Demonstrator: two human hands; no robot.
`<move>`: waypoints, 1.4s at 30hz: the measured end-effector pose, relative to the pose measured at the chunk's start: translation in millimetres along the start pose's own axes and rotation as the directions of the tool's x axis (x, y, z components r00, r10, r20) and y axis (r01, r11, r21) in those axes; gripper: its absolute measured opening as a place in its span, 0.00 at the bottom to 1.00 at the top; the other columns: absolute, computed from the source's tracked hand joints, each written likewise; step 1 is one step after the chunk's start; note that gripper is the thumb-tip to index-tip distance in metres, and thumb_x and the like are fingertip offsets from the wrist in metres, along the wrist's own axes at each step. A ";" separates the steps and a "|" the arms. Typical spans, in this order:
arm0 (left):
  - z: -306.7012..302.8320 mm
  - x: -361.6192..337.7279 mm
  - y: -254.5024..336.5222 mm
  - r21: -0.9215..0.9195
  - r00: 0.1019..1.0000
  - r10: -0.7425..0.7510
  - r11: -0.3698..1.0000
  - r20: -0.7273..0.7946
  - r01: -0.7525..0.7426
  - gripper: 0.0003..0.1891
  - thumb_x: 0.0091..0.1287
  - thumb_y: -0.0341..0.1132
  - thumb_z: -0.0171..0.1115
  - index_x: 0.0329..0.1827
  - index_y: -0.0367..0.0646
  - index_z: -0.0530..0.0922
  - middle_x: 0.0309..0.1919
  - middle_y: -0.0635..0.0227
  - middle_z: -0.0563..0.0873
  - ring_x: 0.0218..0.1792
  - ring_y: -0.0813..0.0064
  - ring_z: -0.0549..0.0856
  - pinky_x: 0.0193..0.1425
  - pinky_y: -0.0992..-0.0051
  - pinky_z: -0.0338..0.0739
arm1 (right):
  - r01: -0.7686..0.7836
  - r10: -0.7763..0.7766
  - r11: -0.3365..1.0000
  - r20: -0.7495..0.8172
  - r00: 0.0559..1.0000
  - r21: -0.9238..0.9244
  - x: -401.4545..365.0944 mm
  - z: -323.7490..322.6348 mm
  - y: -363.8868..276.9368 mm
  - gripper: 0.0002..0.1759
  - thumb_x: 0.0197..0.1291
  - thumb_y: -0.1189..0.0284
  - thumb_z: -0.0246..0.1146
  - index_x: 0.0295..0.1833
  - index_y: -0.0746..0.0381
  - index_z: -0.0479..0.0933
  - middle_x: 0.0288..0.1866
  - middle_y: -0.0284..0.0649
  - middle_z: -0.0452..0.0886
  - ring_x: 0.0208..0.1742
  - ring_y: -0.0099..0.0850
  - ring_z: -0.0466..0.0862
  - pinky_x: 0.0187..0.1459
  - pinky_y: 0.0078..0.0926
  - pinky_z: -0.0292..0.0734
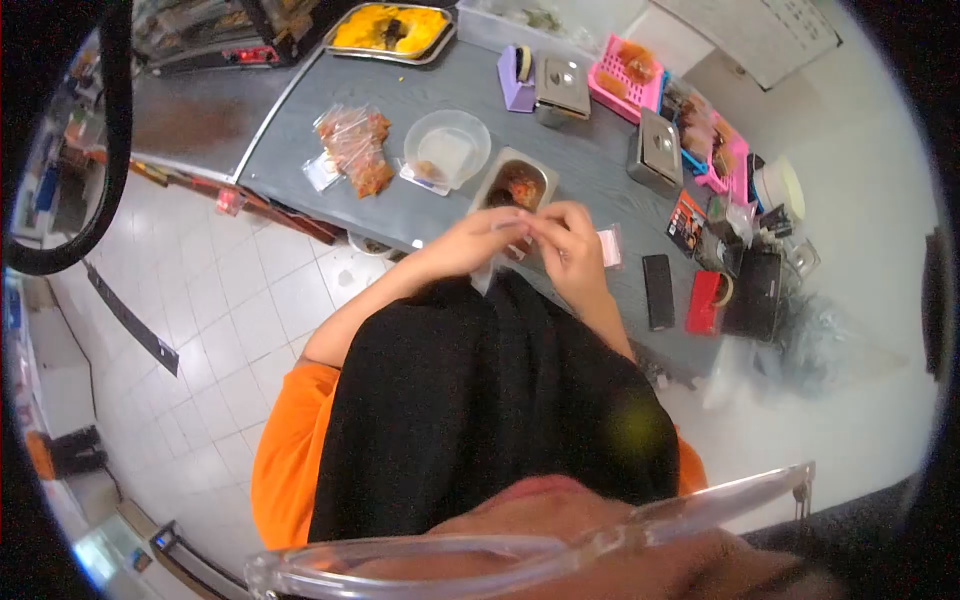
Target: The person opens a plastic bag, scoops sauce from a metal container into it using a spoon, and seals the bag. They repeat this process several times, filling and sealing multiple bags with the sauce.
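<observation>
My left hand (478,243) and my right hand (568,250) meet in front of my chest, fingers pinched together at the tips. Between them is a small clear plastic bag (485,277), its lower part hanging below my left hand; its contents are hard to make out. Just beyond my hands is a steel food pan (545,168) holding dark red sauce with reddish bits. To its left stands a round clear plastic tub (478,128). Farther left lies a pile of small clear packets with orange-red contents (352,145).
A tray of yellow food (390,30) stands at the back of the grey table (300,120). Lidded steel containers (562,85) and pink baskets (612,90) line the far right. A black phone (658,290) and a red item (703,303) lie at right.
</observation>
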State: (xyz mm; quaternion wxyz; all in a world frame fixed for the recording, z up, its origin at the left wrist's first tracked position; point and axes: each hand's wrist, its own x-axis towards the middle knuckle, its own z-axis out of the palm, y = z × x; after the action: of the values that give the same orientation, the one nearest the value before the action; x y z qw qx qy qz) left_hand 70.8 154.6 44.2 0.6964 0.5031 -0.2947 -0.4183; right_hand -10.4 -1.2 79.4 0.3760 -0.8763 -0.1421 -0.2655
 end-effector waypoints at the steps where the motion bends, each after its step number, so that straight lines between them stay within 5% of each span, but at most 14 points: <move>1: 2.3 0.1 0.0 0.136 0.994 0.094 0.987 -0.060 -0.085 0.13 0.66 0.35 0.55 0.51 0.38 0.73 0.42 0.65 0.79 0.42 0.74 0.79 0.48 0.74 0.74 | -0.032 0.032 0.999 -0.019 0.999 -0.015 -2.9 -0.1 3.2 0.07 0.49 0.80 0.63 0.37 0.66 0.79 0.33 0.41 0.78 0.34 0.36 0.78 0.38 0.28 0.73; 3: 9.1 0.8 4.9 0.278 0.975 0.195 0.947 -0.107 -0.159 0.15 0.63 0.33 0.60 0.51 0.39 0.74 0.40 0.64 0.79 0.41 0.70 0.80 0.48 0.72 0.74 | -0.061 0.060 0.998 -0.041 0.997 -0.030 -3.8 0.4 2.8 0.06 0.51 0.81 0.64 0.36 0.68 0.78 0.33 0.41 0.78 0.33 0.31 0.78 0.37 0.24 0.72; 5: 19.8 -0.7 15.8 0.894 0.530 0.813 0.398 -0.241 -0.204 0.19 0.52 0.32 0.68 0.48 0.41 0.75 0.38 0.61 0.78 0.40 0.60 0.79 0.48 0.66 0.72 | -0.288 0.301 0.948 -0.087 0.950 0.139 -2.9 -1.4 0.1 0.04 0.53 0.81 0.63 0.36 0.69 0.77 0.33 0.39 0.77 0.36 0.25 0.77 0.35 0.19 0.72; 6: 19.4 -1.5 12.8 0.939 0.442 0.869 0.313 -0.223 -0.143 0.20 0.45 0.33 0.72 0.42 0.42 0.76 0.38 0.61 0.77 0.40 0.53 0.76 0.47 0.62 0.70 | -0.286 0.300 0.948 -0.089 0.950 0.137 -4.3 -0.3 1.8 0.04 0.53 0.81 0.63 0.36 0.69 0.77 0.33 0.39 0.77 0.36 0.25 0.77 0.35 0.19 0.72; 11: 28.5 -11.9 21.3 0.972 0.621 0.783 0.172 -0.035 -0.162 0.11 0.52 0.34 0.69 0.34 0.40 0.78 0.36 0.59 0.77 0.37 0.56 0.78 0.40 0.65 0.73 | -0.303 0.327 0.879 -0.003 0.945 0.368 -13.0 11.6 5.7 0.06 0.52 0.80 0.64 0.34 0.70 0.75 0.33 0.40 0.77 0.34 0.27 0.80 0.36 0.21 0.76; 13: 23.9 -9.3 14.8 0.867 0.768 0.629 0.444 -0.123 -0.225 0.10 0.55 0.32 0.66 0.36 0.39 0.78 0.33 0.60 0.78 0.35 0.58 0.79 0.37 0.67 0.74 | -0.320 0.334 0.872 0.028 0.942 0.371 -16.3 13.0 6.5 0.06 0.52 0.80 0.64 0.35 0.70 0.74 0.33 0.40 0.76 0.34 0.27 0.80 0.36 0.21 0.77; 18: 14.5 -13.7 13.1 0.852 0.800 0.597 0.449 -0.062 -0.269 0.08 0.54 0.31 0.64 0.34 0.39 0.78 0.32 0.61 0.78 0.36 0.58 0.79 0.38 0.67 0.74 | -0.480 0.508 0.676 0.118 0.853 0.558 -20.7 15.3 -5.7 0.06 0.54 0.80 0.62 0.37 0.70 0.73 0.32 0.42 0.76 0.33 0.29 0.80 0.34 0.22 0.76; 23: 19.9 -17.0 15.3 0.940 0.840 0.542 0.290 -0.004 -0.182 0.07 0.48 0.30 0.64 0.28 0.41 0.76 0.30 0.63 0.77 0.35 0.57 0.78 0.37 0.65 0.73 | -0.242 0.239 0.970 0.072 0.968 0.037 -18.5 15.9 -5.5 0.07 0.53 0.77 0.60 0.31 0.68 0.69 0.28 0.46 0.73 0.27 0.43 0.75 0.30 0.36 0.69; 27: 18.7 -16.6 18.2 0.977 0.743 0.662 0.207 -0.099 -0.054 0.07 0.46 0.31 0.64 0.24 0.41 0.74 0.26 0.62 0.76 0.31 0.57 0.78 0.33 0.65 0.73 | -0.426 0.426 0.905 -0.043 0.904 0.012 -16.1 13.6 -5.6 0.07 0.51 0.78 0.61 0.29 0.67 0.69 0.34 0.47 0.74 0.30 0.43 0.75 0.31 0.34 0.67; 30: 20.8 -19.3 17.5 0.948 0.794 0.571 0.319 -0.206 0.015 0.06 0.48 0.30 0.63 0.24 0.40 0.74 0.26 0.62 0.76 0.31 0.57 0.78 0.32 0.65 0.73 | -0.309 0.293 0.943 -0.134 0.947 -0.122 -16.7 20.4 -4.9 0.07 0.48 0.78 0.63 0.31 0.66 0.72 0.41 0.47 0.75 0.42 0.47 0.75 0.41 0.39 0.69; 32: 21.7 -18.1 13.1 0.912 0.844 0.500 0.408 -0.196 -0.029 0.05 0.50 0.31 0.63 0.24 0.41 0.75 0.27 0.61 0.77 0.30 0.55 0.78 0.32 0.65 0.73 | 0.067 -0.111 0.967 -0.173 0.979 -0.246 -19.8 25.6 3.9 0.10 0.44 0.78 0.65 0.35 0.65 0.75 0.50 0.47 0.73 0.49 0.47 0.73 0.50 0.41 0.68; 36: 19.8 -12.8 12.9 0.896 0.899 0.432 0.370 0.070 -0.247 0.09 0.49 0.32 0.65 0.33 0.42 0.77 0.32 0.61 0.79 0.34 0.56 0.79 0.36 0.63 0.73 | -0.132 0.098 0.969 -0.167 0.981 -0.208 -24.6 25.4 0.2 0.14 0.41 0.79 0.66 0.38 0.64 0.77 0.54 0.47 0.72 0.51 0.46 0.72 0.54 0.41 0.67; 38: 24.6 -9.9 26.0 0.925 0.825 0.551 0.236 0.127 -0.300 0.18 0.48 0.34 0.67 0.44 0.43 0.77 0.40 0.61 0.80 0.41 0.57 0.80 0.43 0.62 0.72 | -0.227 0.208 0.964 -0.138 0.968 -0.140 -29.7 23.8 4.8 0.18 0.38 0.81 0.67 0.41 0.62 0.78 0.51 0.45 0.73 0.52 0.42 0.73 0.49 0.33 0.71; 42: 4.9 -14.4 14.9 0.981 0.929 0.346 0.093 0.127 -0.169 0.27 0.45 0.35 0.70 0.51 0.44 0.74 0.46 0.61 0.80 0.47 0.58 0.79 0.49 0.62 0.71 | -0.248 0.245 0.963 -0.039 0.969 -0.102 -41.0 27.0 10.6 0.12 0.39 0.78 0.69 0.34 0.65 0.77 0.52 0.47 0.70 0.47 0.41 0.71 0.47 0.37 0.68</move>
State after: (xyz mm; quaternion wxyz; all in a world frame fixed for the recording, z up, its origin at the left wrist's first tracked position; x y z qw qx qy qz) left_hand 64.1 167.2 60.0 0.2787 0.8001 -0.5296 0.0400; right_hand -29.5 9.5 34.1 0.3610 -0.9023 -0.0127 -0.2353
